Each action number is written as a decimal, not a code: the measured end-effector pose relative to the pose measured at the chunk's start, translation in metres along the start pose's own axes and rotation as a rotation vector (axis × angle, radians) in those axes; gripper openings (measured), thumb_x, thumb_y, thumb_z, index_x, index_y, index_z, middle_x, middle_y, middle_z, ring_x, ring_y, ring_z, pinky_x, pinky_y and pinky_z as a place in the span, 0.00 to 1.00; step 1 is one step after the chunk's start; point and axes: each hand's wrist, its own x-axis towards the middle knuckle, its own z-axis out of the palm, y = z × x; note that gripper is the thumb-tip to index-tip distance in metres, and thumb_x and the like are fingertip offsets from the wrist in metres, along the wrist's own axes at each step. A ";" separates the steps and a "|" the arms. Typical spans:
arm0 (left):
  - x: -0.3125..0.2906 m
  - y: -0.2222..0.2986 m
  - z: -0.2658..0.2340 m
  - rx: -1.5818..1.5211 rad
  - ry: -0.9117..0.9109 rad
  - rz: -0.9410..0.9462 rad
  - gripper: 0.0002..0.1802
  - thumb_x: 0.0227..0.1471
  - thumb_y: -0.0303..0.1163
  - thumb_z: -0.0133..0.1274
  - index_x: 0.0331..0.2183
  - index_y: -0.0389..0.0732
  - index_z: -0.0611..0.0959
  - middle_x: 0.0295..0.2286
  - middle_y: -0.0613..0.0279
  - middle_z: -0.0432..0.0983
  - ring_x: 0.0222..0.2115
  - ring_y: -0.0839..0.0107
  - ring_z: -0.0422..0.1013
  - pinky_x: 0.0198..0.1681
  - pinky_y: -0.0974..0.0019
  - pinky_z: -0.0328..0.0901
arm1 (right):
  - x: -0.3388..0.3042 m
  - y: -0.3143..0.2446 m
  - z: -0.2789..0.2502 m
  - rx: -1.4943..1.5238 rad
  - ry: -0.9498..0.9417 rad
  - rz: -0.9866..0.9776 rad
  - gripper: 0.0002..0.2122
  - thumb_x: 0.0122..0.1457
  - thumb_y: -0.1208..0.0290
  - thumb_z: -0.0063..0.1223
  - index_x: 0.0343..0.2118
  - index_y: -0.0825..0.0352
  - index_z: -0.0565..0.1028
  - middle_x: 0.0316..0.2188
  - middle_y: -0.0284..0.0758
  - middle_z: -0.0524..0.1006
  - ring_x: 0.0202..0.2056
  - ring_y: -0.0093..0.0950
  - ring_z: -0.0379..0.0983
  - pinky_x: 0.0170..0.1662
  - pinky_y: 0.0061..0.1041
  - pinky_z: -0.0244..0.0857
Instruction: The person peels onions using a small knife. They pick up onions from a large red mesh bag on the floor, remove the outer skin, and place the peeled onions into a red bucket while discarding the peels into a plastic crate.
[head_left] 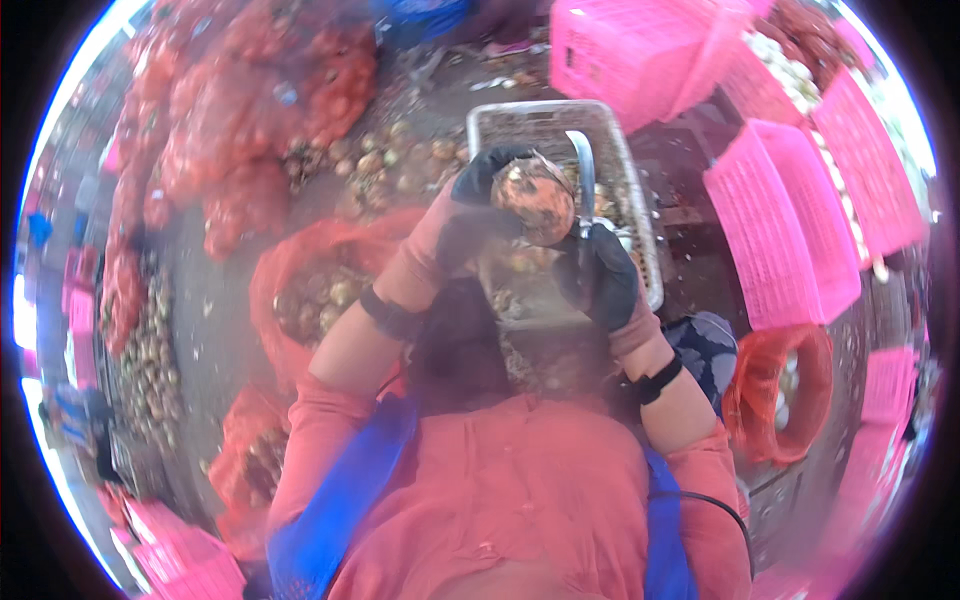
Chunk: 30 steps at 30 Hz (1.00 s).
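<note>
My left hand [478, 205], in a dark glove, is wrapped round a large onion [536, 200] with reddish-brown skin and dark patches. Close beside it, my right hand [604, 278], also gloved, grips a curved knife [583, 165]. The blade stands up past the onion's right side and hooks to the left at its tip; whether it touches the onion I cannot tell. Under both hands lies a pale rectangular basket [645, 190] with onions and peelings in it, partly hidden by my hands.
Full red mesh sacks [240, 100] pile up at the far left. Loose onions [400, 165] lie on the floor beyond my left hand. An opened red mesh sack [275, 265] holds onions at left. Pink crates [780, 225] stand at right, near another red mesh sack [745, 400].
</note>
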 end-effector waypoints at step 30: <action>0.038 -0.104 -0.002 -0.475 0.097 -0.065 0.32 0.53 0.46 0.51 0.57 0.44 0.69 0.53 0.58 0.69 0.54 0.56 0.65 0.60 0.43 0.56 | -0.114 -0.142 0.156 -1.832 -0.267 -0.555 0.24 0.50 0.73 0.53 0.53 0.69 0.68 0.32 0.41 0.74 0.31 0.39 0.74 0.35 0.33 0.69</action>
